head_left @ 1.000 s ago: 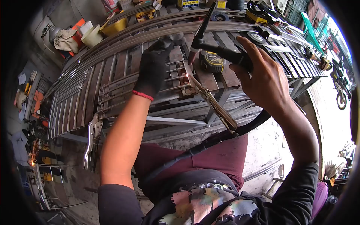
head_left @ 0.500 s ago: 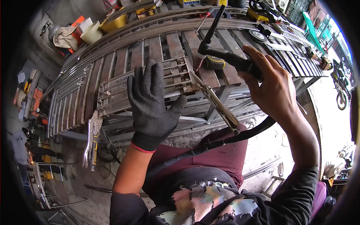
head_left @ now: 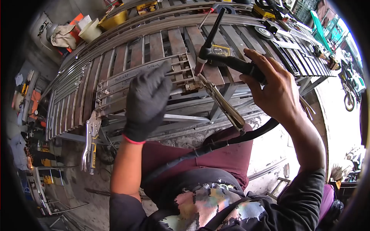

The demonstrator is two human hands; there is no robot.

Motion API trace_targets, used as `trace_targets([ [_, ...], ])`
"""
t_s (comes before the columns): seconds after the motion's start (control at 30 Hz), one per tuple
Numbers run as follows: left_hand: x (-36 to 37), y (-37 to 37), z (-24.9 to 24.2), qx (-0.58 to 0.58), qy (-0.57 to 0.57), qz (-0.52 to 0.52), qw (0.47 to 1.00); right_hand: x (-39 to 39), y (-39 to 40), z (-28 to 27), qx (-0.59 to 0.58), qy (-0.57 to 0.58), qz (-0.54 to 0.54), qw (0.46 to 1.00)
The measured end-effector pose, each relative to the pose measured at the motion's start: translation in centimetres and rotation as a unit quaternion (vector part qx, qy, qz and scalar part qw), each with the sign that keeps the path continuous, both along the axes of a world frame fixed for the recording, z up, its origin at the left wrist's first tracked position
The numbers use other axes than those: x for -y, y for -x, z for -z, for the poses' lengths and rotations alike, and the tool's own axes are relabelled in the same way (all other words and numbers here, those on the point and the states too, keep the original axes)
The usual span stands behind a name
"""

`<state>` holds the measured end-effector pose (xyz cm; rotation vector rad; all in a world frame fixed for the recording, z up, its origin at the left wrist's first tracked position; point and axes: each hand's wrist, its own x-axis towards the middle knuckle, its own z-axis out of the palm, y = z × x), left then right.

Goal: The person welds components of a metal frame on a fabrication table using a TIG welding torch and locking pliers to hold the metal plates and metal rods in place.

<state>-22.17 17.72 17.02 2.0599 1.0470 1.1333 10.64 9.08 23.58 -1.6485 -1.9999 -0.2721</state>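
Observation:
In my bare right hand (head_left: pixel 275 82) is the handle of a TIG welding torch (head_left: pixel 227 61). Its pinkish nozzle points down at the right end of a metal rod frame (head_left: pixel 135 79), close to the jaws of locking pliers (head_left: pixel 221 104) clamped there. My left hand (head_left: pixel 148 102), in a dark grey glove with a red cuff, hovers over the frame's near side. Its fingers are curled in, the index finger straighter, with nothing seen in them. Handwriting marks the plate inside the frame. Another pair of locking pliers (head_left: pixel 91 140) grips the frame's left corner and hangs down.
The slatted metal table (head_left: pixel 156 48) carries thin rods (head_left: pixel 73 79) at left and long bars along the back. A tape measure (head_left: pixel 221 51) lies behind the torch. The torch cable (head_left: pixel 208 148) crosses my lap. A yellow container (head_left: pixel 113 20) stands at the back left.
My left hand has gone from spread flat over the frame to curled fingers, shifting slightly left. The torch nozzle has dropped a little leftward, nearer the pliers' jaws.

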Motion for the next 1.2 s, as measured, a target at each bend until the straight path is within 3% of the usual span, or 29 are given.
trace_targets([
  [0.03, -1.8, -0.7, 0.4, 0.109, -0.105, 0.046, 0.987, 0.0, 0.1, 0.0, 0.002, -0.004, 0.001, 1.0],
  [0.13, -4.4, -1.3, -1.7, 0.137, -0.032, 0.135, 0.981, -0.7, -0.6, 1.1, 0.025, -0.051, -0.024, 0.998],
  [0.27, -7.6, -3.0, -2.6, 0.012, -0.074, 0.19, 0.979, -0.7, -0.3, 1.4, 0.03, -0.041, -0.023, 0.998],
  [0.4, -8.3, -4.8, -2.2, 0.021, 0.071, 0.218, 0.973, -0.5, 0.1, 1.6, 0.035, -0.04, -0.018, 0.998],
  [0.5, -9.2, -4.6, -1.6, -0.102, -0.227, 0.205, 0.947, -0.4, 0.3, 1.6, 0.029, -0.03, -0.006, 0.999],
  [0.57, -8.9, -4.9, -1.4, -0.023, -0.065, 0.217, 0.974, -0.4, 0.5, 1.4, 0.016, -0.015, 0.004, 1.0],
  [0.63, -8.4, -5.1, -1.7, 0.016, 0.017, 0.215, 0.976, -0.6, 0.3, 1.7, 0.017, -0.02, 0.002, 1.0],
  [0.7, -8.2, -5.3, -1.9, 0.015, 0.018, 0.207, 0.978, -0.6, 0.3, 1.7, 0.015, -0.02, 0.002, 1.0],
  [0.8, -8.0, -5.5, -1.9, 0.133, 0.188, 0.225, 0.947, -0.5, 0.3, 1.7, 0.008, -0.017, 0.001, 1.0],
  [1.0, -8.4, -5.3, -1.6, 0.101, 0.129, 0.236, 0.958, -0.6, 0.4, 1.6, 0.008, -0.021, -0.006, 1.0],
  [1.1, -8.4, -5.1, -1.8, 0.025, 0.065, 0.21, 0.975, -0.6, 0.4, 1.6, 0.01, -0.022, -0.005, 1.0],
  [1.2, -8.2, -5.5, -1.7, 0.068, 0.08, 0.216, 0.971, -0.5, 0.4, 1.6, 0.009, -0.018, -0.003, 1.0],
])
